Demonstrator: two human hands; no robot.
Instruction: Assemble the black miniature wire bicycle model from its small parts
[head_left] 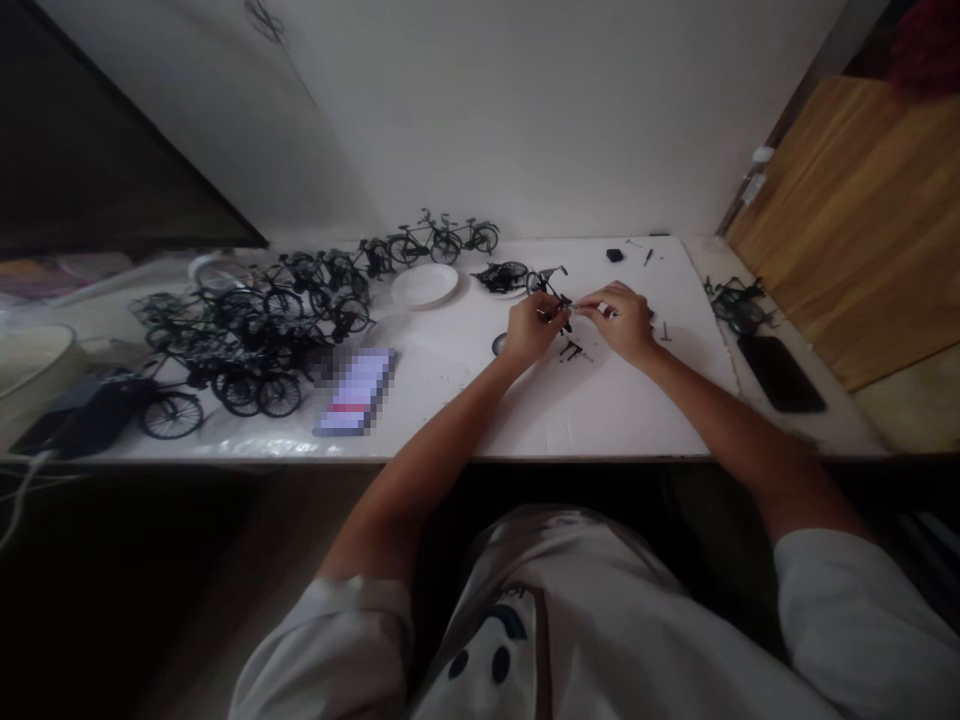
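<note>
My left hand (535, 328) is closed around a small black model bicycle (553, 284), whose handlebar and one wheel stick out above the fingers. Another wheel (498, 344) shows at the left of that hand. Close by on the right, my right hand (619, 318) pinches at the bicycle's side with thumb and fingertips. Whatever is between those fingertips is too small to make out. Just below the hands lie small black parts (573, 352). A small T-shaped piece (665, 331) rests to the right of my right hand.
Many black model bicycles (255, 310) crowd the table's left side, with several more (442, 240) along the wall. A white plate (425, 286), a lit phone (355, 392), a dark phone (780, 373), a black block (615, 256) and a wooden board (855, 230) surround the work area.
</note>
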